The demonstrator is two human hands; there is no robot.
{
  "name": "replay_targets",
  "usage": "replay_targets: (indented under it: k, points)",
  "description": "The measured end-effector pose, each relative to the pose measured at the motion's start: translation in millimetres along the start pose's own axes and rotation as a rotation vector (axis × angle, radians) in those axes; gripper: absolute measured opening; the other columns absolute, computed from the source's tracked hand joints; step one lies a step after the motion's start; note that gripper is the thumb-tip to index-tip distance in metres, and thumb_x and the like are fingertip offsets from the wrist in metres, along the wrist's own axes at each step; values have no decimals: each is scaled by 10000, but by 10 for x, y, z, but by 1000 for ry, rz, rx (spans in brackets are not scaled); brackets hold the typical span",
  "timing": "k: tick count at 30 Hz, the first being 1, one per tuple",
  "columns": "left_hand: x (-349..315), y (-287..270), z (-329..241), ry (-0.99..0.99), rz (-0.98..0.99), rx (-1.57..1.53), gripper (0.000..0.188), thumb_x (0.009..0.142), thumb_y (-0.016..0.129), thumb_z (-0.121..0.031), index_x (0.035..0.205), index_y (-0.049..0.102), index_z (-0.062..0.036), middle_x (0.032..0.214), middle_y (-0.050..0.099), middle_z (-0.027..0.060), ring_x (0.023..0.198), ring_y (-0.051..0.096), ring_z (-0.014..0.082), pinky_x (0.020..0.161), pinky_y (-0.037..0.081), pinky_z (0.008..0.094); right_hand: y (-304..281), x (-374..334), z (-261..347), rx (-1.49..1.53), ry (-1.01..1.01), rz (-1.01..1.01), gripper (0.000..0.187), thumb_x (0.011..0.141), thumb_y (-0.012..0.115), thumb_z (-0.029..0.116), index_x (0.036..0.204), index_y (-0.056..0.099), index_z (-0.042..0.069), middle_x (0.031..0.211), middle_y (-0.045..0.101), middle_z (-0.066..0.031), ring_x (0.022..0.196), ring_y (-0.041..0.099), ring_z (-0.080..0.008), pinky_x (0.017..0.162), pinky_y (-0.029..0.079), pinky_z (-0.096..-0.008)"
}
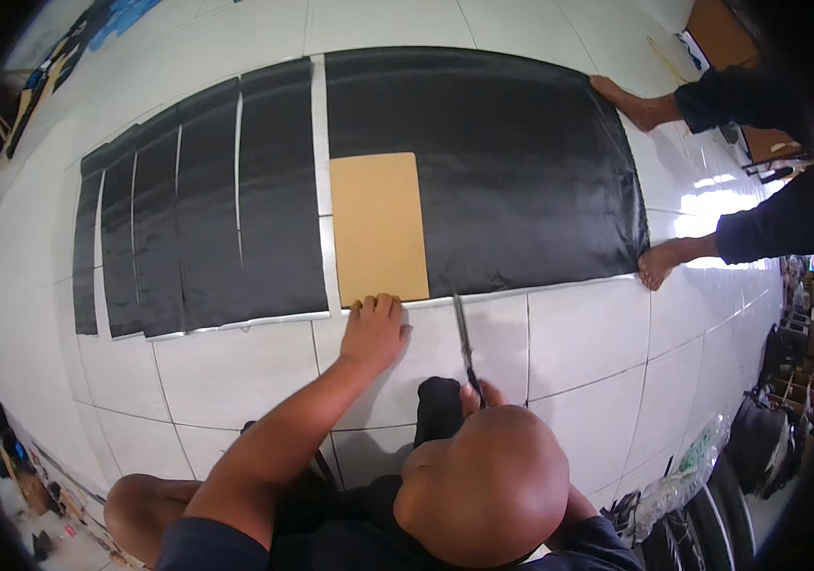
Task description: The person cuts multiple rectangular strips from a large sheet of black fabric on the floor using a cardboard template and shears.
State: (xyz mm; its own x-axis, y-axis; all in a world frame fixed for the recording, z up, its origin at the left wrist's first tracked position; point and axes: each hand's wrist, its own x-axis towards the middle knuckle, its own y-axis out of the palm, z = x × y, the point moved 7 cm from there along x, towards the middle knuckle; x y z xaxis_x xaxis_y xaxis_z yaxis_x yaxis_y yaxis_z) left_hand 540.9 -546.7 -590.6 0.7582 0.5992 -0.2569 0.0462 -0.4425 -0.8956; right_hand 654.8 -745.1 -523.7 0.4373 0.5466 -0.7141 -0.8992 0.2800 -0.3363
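A large black sheet of smooth material lies on the floor, its near edge toward me. On its left end rests a tan rectangular cardboard piece. The fingertips of my left hand press flat on the cardboard's near edge, holding nothing. My right hand, partly hidden behind my raised knee, grips a pair of scissors. The blades point away from me, their tips at the sheet's near edge, right of the cardboard. Left of a narrow gap lie several black strips, side by side and partly overlapping.
Another person's bare feet touch the black sheet's right edge. White floor tiles surround the material. Clear plastic wrapping and dark rolled items lie at the lower right. Assorted things line the left side.
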Motion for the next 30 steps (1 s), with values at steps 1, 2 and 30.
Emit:
replay_targets:
  k: [1, 2, 30]
  points:
    - [-2, 41, 93, -5, 19, 10, 499, 885, 673, -278, 1233, 572, 65, 1223, 544, 188, 1204, 526, 356, 1067, 439, 498, 78, -188, -2, 79, 39, 52, 602, 951, 663, 588, 991, 606, -10, 842, 617, -101, 860, 595, -169, 734, 489, -353]
    - [41, -22, 69, 106, -119, 102, 475, 877, 666, -248, 1227, 578, 60, 1199, 558, 183, 1192, 537, 357, 1058, 448, 490, 60, -329, -9, 155, 91, 137, 599, 954, 661, 586, 998, 609, -9, 850, 617, -99, 873, 595, -166, 739, 488, -344]
    - [273, -30, -24, -9, -14, -90, 290, 915, 601, -126, 1197, 670, -127, 1246, 534, 159, 1227, 535, 359, 916, 576, 453, 797, 159, -526, 220, 113, -85, 467, 943, 720, 495, 850, 619, 50, 711, 558, -15, 707, 519, -161, 631, 427, -364]
